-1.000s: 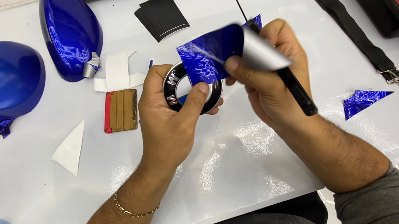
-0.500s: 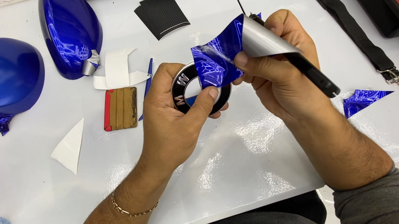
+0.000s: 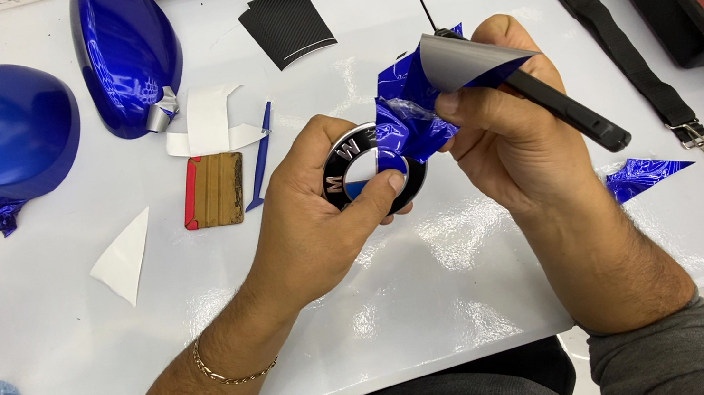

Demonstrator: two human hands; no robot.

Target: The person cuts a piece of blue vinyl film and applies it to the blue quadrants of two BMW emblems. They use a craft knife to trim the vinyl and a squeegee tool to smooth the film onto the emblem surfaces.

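Centrally, a round emblem is gripped above the white bench by the left hand, its fingers clamped on the rim. Just right of it, a crumpled sheet of blue film, grey on its back, is pinched by the fingers of the right hand, closed also around a black-handled tool. Left of the left-hand fingers, a wooden squeegee and two blue wrapped shells are laid; right of the right hand, a blue scrap.
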